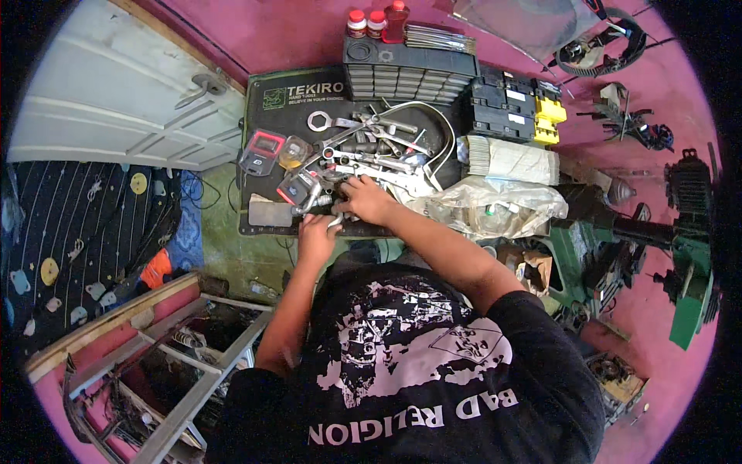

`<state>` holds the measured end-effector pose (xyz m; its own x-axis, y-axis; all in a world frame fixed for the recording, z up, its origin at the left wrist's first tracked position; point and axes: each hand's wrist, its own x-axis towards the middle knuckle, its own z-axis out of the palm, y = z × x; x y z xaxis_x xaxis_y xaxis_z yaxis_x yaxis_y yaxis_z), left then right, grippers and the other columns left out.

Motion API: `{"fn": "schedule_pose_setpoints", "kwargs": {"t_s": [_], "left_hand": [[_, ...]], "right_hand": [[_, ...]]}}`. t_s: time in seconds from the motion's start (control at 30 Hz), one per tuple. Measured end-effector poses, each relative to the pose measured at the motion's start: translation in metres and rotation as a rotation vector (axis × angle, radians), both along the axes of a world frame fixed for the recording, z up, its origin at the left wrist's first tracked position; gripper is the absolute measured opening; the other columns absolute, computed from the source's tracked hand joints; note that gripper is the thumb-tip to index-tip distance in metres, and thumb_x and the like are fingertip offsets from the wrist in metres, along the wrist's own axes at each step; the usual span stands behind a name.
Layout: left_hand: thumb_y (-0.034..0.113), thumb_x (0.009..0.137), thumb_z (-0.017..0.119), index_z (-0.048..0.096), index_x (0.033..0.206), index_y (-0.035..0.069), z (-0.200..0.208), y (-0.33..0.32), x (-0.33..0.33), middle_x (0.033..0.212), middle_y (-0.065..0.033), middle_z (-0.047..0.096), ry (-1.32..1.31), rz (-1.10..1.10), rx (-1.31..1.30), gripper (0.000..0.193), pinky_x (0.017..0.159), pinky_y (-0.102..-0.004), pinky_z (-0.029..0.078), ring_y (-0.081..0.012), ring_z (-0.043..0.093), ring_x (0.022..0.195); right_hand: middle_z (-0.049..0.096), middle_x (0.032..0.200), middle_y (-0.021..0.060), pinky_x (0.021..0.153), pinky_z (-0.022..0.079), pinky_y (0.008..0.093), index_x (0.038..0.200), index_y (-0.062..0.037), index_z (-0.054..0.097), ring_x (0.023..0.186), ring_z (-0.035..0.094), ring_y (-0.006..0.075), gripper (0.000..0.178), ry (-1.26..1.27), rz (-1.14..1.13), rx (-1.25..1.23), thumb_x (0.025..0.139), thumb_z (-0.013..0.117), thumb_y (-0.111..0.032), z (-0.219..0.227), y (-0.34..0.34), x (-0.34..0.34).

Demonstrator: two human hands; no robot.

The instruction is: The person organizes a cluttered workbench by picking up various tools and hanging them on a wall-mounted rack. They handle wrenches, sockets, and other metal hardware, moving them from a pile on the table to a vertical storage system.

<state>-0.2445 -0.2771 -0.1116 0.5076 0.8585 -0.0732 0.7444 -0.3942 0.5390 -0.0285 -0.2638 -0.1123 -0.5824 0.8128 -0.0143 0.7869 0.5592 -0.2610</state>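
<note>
While the black tool mat is seen from the head camera, both hands are found at its near edge, close together among a heap of loose steel tools. The right hand is laid palm-down on the heap of wrenches and sockets, its fingers curled over small parts; whether anything is actually pinched there cannot be told. The left hand is closed around a small bright metal piece at the mat's front edge, touching the right hand's wrist side. The step in hand is judged to be sorting or picking a fitting from the pile; a fine pinch and a lift clear of the tangled, overlapping spanners would be called for. The tools are seen as hard, polished and slippery, long-handled with ring and open ends. A grey drawer cabinet of ribbed plastic is stood behind the mat, and a crumpled clear plastic bag, soft and glossy, is lain just beside the right forearm.
</note>
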Motion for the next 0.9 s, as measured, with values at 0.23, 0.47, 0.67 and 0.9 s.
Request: {"fn": "schedule_pose_setpoints", "kwargs": {"t_s": [0.23, 0.47, 0.67, 0.9], "left_hand": [[0.012, 0.083, 0.073, 0.072, 0.098, 0.005, 0.064, 0.014, 0.001, 0.099, -0.0109, 0.067, -0.225, -0.260, -0.108, 0.016, 0.085, -0.0439, 0.046, -0.0338, 0.058, 0.095], [0.014, 0.082, 0.071, 0.077, 0.102, 0.014, 0.080, -0.022, 0.115, 0.105, -0.0033, 0.064, -0.140, -0.653, -0.085, 0.021, 0.092, -0.0416, 0.041, -0.0255, 0.054, 0.108], [0.020, 0.087, 0.065, 0.076, 0.105, 0.014, 0.051, -0.070, 0.267, 0.107, -0.0060, 0.063, -0.132, -0.899, 0.131, 0.021, 0.094, -0.0466, 0.040, -0.0267, 0.055, 0.110], [0.017, 0.082, 0.063, 0.078, 0.083, 0.012, -0.037, -0.108, 0.372, 0.105, -0.0074, 0.065, 0.087, -0.974, 0.284, 0.016, 0.094, -0.0499, 0.040, -0.0274, 0.054, 0.113]], "right_hand": [[0.066, 0.120, 0.0029, 0.093, 0.041, 0.0406, 0.121, -0.0163, 0.067, 0.111, 0.058, 0.0217, 0.039, 0.400, -0.094, 0.091, 0.084, 0.072, -0.032, 0.028, -0.047, 0.026], [0.069, 0.113, 0.0015, 0.093, 0.042, 0.0425, 0.114, -0.0183, 0.072, 0.105, 0.059, 0.0226, 0.037, 0.270, -0.441, 0.154, 0.079, 0.077, -0.030, 0.059, -0.171, 0.121], [0.069, 0.118, -0.0019, 0.092, 0.040, 0.0437, 0.111, -0.0249, 0.073, 0.105, 0.057, 0.0222, 0.036, 0.059, -0.691, 0.186, 0.076, 0.079, -0.029, 0.057, -0.254, 0.238], [0.070, 0.116, -0.0043, 0.091, 0.041, 0.0443, 0.106, -0.0280, 0.074, 0.106, 0.057, 0.0200, 0.026, -0.171, -0.721, 0.137, 0.081, 0.071, -0.034, -0.012, -0.281, 0.315]]}}
